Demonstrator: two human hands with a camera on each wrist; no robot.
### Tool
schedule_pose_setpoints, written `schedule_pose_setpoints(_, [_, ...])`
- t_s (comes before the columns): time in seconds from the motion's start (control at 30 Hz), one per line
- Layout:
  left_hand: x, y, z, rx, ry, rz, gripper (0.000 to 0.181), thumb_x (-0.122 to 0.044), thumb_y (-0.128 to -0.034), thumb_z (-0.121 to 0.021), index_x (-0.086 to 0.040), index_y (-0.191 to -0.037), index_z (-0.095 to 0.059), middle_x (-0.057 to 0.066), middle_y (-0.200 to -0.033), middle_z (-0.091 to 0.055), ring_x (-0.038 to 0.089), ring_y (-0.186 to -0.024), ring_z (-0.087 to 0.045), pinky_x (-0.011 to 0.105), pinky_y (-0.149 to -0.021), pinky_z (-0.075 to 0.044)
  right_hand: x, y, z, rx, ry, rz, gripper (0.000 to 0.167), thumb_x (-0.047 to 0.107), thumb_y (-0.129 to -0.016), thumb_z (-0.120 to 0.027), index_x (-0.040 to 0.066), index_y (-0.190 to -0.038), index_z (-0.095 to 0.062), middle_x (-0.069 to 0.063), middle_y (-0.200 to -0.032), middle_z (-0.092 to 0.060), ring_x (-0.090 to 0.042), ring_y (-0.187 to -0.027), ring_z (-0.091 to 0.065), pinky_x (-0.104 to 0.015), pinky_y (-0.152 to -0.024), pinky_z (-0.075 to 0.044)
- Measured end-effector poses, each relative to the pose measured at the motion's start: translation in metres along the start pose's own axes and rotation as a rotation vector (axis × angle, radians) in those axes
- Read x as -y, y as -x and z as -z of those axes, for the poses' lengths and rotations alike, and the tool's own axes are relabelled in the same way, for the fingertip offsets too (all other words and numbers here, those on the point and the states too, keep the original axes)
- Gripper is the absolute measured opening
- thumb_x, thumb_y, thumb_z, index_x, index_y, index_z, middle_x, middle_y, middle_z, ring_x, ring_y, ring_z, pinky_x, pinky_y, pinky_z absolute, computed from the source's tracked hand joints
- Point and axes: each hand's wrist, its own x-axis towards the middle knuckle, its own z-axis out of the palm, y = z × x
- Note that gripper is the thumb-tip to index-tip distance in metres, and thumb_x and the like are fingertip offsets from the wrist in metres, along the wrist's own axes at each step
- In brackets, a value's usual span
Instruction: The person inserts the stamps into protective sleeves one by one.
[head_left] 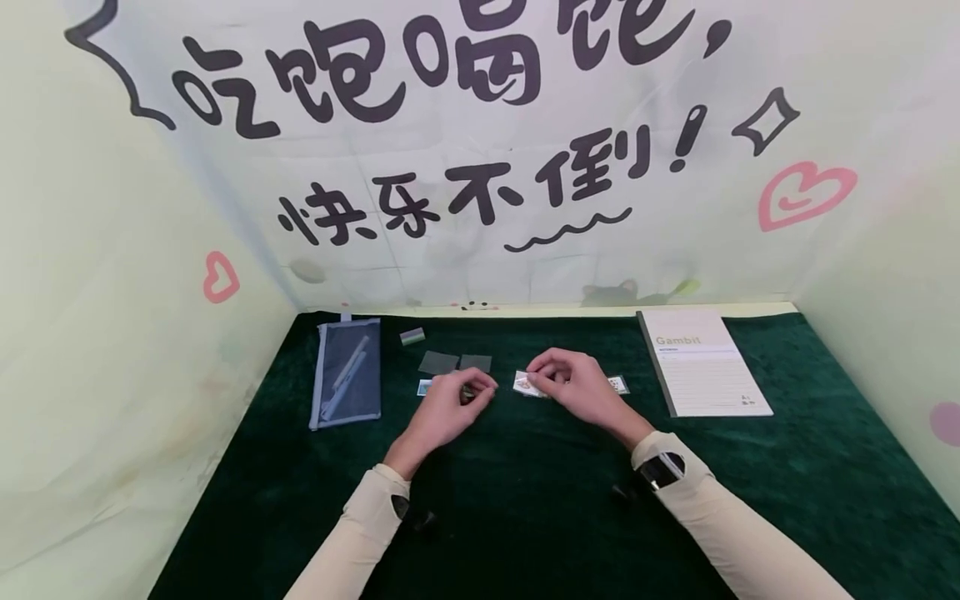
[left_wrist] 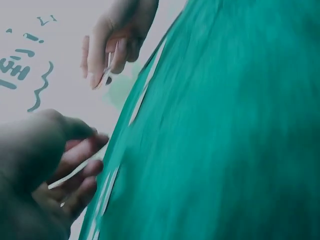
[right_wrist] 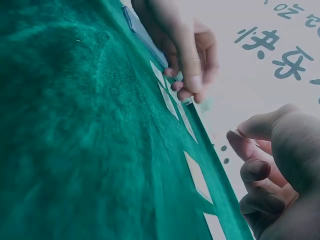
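In the head view my left hand [head_left: 452,404] hovers over the left of a row of small cards, its fingers loosely curled with thumb and index tips close. Nothing shows in its grasp. Below that hand a card with a blue picture [head_left: 424,387] is partly covered. My right hand [head_left: 576,385] brings thumb and index together beside a white picture card [head_left: 522,383]. From the left wrist, a thin white edge [left_wrist: 106,75] shows between the right fingertips, which seem to pinch a card. Another card [head_left: 618,385] peeks out right of that hand.
Two dark translucent rectangles [head_left: 438,362] lie behind the left hand, near a small striped block [head_left: 412,336]. A blue zip pouch [head_left: 348,375] with pens lies at left, a Gambit notepad [head_left: 708,367] at right. Dark green cloth [head_left: 517,517] covers the table; a printed sheet [head_left: 480,275] hangs behind.
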Motion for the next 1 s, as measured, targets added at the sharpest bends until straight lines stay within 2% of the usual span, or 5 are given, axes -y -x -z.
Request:
schedule_pose_setpoints(0.17, [0.010,0.004,0.013,-0.068,-0.210,0.021,0.017,-0.019,-0.1016,-0.078,-0.022,-0.119,-0.079,0.000,-0.124,-0.077,0.021,-0.113,-0.063,0.045,-0.101,-0.056,-0.002,-0.017,-0.012,0.023,0.030,-0.005,0.007,0.028,-0.104,-0.075,0.024,-0.110,-0.077,0.004,-0.094,-0.077,-0.020,-0.068,-0.061,-0.028,-0.062,-0.048])
schedule_pose_setpoints(0.4, [0.013,0.000,0.013,-0.023,-0.296,0.014,0.027,-0.024,-0.1011,-0.080,-0.022,-0.128,-0.076,0.004,-0.136,-0.073,0.025,-0.123,-0.059,0.051,-0.112,-0.050,-0.004,-0.029,-0.029,0.053,0.098,0.012,0.007,0.025,-0.104,-0.076,0.022,-0.109,-0.077,0.005,-0.094,-0.077,-0.016,-0.073,-0.063,-0.032,-0.071,-0.051])
schedule_pose_setpoints(0.63, [0.012,-0.005,0.014,-0.003,-0.255,0.068,0.027,-0.022,-0.1003,-0.081,-0.022,-0.127,-0.076,0.003,-0.133,-0.074,0.025,-0.126,-0.059,0.051,-0.115,-0.050,-0.001,-0.033,-0.038,0.019,0.191,-0.035,0.006,0.028,-0.101,-0.079,0.026,-0.106,-0.076,0.006,-0.094,-0.075,-0.015,-0.079,-0.062,-0.035,-0.075,-0.049])
schedule_pose_setpoints(0.77, [0.012,-0.006,0.016,-0.010,-0.218,0.063,0.027,-0.019,-0.0988,-0.082,-0.021,-0.125,-0.076,0.004,-0.133,-0.073,0.025,-0.127,-0.059,0.051,-0.115,-0.050,-0.001,-0.035,-0.039,0.008,0.241,-0.055,0.008,0.030,-0.099,-0.081,0.027,-0.105,-0.075,0.006,-0.094,-0.072,-0.016,-0.079,-0.061,-0.035,-0.075,-0.047])
schedule_pose_setpoints(1.0, [0.014,-0.001,0.019,-0.014,-0.181,0.062,0.024,-0.016,-0.0996,-0.080,-0.021,-0.123,-0.077,0.002,-0.124,-0.076,0.022,-0.113,-0.063,0.050,-0.109,-0.053,0.000,-0.037,-0.041,0.022,0.331,-0.038,0.011,0.033,-0.097,-0.083,0.028,-0.105,-0.077,0.004,-0.103,-0.067,-0.016,-0.090,-0.060,-0.036,-0.079,-0.048])
